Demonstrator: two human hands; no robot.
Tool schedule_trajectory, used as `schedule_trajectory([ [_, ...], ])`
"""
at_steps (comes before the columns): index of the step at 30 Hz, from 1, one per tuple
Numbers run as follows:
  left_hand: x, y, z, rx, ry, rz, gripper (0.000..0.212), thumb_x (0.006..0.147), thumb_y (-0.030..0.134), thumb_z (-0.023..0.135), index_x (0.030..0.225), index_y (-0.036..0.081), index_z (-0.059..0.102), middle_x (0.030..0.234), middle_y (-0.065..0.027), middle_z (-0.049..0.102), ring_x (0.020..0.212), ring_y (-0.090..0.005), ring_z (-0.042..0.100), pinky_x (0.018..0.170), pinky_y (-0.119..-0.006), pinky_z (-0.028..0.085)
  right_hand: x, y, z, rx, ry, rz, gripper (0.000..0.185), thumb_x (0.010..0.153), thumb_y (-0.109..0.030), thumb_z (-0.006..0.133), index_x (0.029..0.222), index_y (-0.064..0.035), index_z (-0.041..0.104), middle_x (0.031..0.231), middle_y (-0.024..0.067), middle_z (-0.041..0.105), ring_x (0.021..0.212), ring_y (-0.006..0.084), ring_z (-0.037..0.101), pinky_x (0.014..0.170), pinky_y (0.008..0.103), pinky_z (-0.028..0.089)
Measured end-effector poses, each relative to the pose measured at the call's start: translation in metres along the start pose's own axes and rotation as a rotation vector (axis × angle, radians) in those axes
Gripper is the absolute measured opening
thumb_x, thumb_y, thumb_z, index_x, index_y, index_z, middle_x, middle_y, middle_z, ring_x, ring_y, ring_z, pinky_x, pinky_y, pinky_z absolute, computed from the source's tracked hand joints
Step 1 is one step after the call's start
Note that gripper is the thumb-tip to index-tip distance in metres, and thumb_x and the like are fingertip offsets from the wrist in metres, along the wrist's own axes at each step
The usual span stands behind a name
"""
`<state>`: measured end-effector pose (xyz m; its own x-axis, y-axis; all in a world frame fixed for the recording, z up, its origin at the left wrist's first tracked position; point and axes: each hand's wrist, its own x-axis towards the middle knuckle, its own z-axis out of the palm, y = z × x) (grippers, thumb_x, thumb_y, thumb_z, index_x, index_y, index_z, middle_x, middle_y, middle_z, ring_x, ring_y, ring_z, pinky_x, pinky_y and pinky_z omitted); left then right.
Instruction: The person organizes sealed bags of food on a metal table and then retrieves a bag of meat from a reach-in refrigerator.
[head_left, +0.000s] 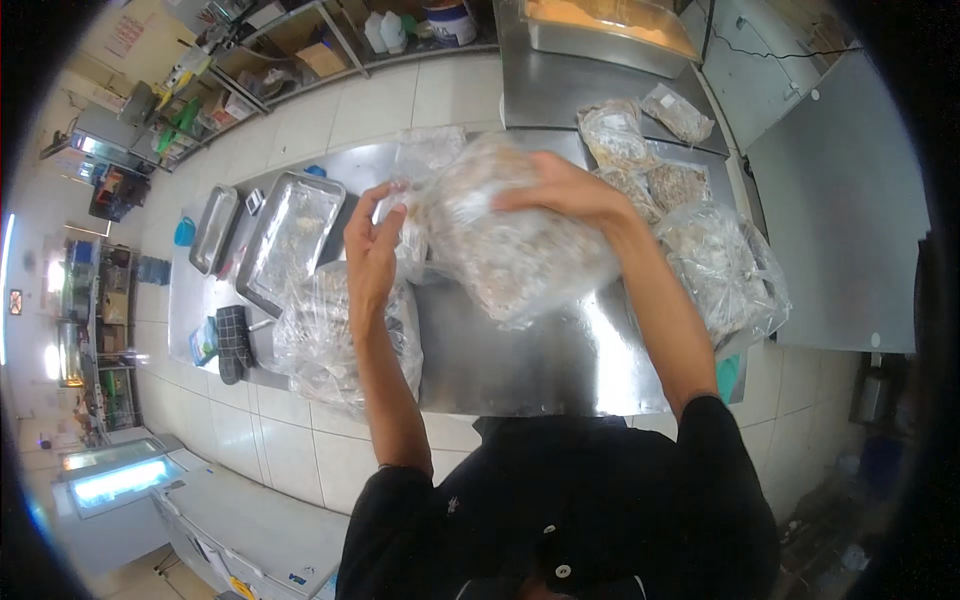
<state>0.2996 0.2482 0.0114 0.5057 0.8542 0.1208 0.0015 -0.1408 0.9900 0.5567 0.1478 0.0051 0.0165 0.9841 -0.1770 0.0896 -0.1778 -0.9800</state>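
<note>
A large clear plastic bag of pale brown, crumbly-looking contents (517, 247) is held over the steel table (510, 367), blurred by motion. My right hand (562, 187) grips its far upper side, with the thumb across the plastic. At the bag's left end, the fingertips of my left hand (377, 244) pinch the loose, gathered plastic. Below my left forearm rests a big clear bag (315, 330) with contents hard to make out. To the right of my right forearm sits another filled clear bag (716, 262).
Smaller filled bags (611, 135) lie at the far right of the table. A shallow metal tray (296, 225) and a narrower tray (215, 229) stand at left, near a dark checked pouch (232, 345). A deep steel pan (611, 37) of orange material is at the back.
</note>
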Motion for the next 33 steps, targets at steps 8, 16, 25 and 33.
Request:
schedule_trajectory([
  [8,0.028,-0.035,0.014,-0.045,0.156,0.085,0.021,0.098,0.012,0.058,0.115,0.002,0.063,0.110,-0.0032,0.065,0.069,-0.0062,0.049,0.062,-0.022,0.041,0.164,0.010,0.047,-0.489,-0.550,0.198,0.045,0.080,-0.035,0.080,0.105,0.0019,0.071,0.093,0.0112,0.070,0.085,0.0196,0.064,0.073,0.0349,0.051],
  [16,0.024,-0.025,0.033,0.169,0.095,0.235,0.020,0.097,0.012,0.055,0.114,0.004,0.063,0.112,-0.0111,0.066,0.107,-0.0208,0.061,0.091,-0.036,0.049,0.177,0.030,0.045,-0.085,-0.299,-0.058,0.053,0.089,-0.030,0.069,0.133,-0.0035,0.057,0.121,0.0112,0.066,0.109,0.0245,0.063,0.094,0.0382,0.050],
  [25,0.011,-0.046,0.007,-0.129,0.142,0.214,0.020,0.095,0.009,0.057,0.114,0.004,0.061,0.116,-0.0082,0.065,0.098,-0.0202,0.064,0.088,-0.035,0.050,0.096,0.110,0.138,0.527,0.307,-0.175,0.041,0.105,-0.026,0.048,0.137,-0.0018,0.047,0.135,0.0110,0.057,0.126,0.0213,0.053,0.105,0.0365,0.042],
  [33,-0.015,-0.040,0.022,0.406,0.017,0.212,0.029,0.089,0.012,0.060,0.116,0.004,0.061,0.116,-0.0133,0.066,0.109,-0.0365,0.062,0.107,-0.047,0.040,0.120,0.093,0.161,0.126,0.175,-0.241,0.034,0.103,-0.025,0.052,0.128,-0.0015,0.052,0.122,0.0096,0.060,0.115,0.0216,0.057,0.099,0.0353,0.044],
])
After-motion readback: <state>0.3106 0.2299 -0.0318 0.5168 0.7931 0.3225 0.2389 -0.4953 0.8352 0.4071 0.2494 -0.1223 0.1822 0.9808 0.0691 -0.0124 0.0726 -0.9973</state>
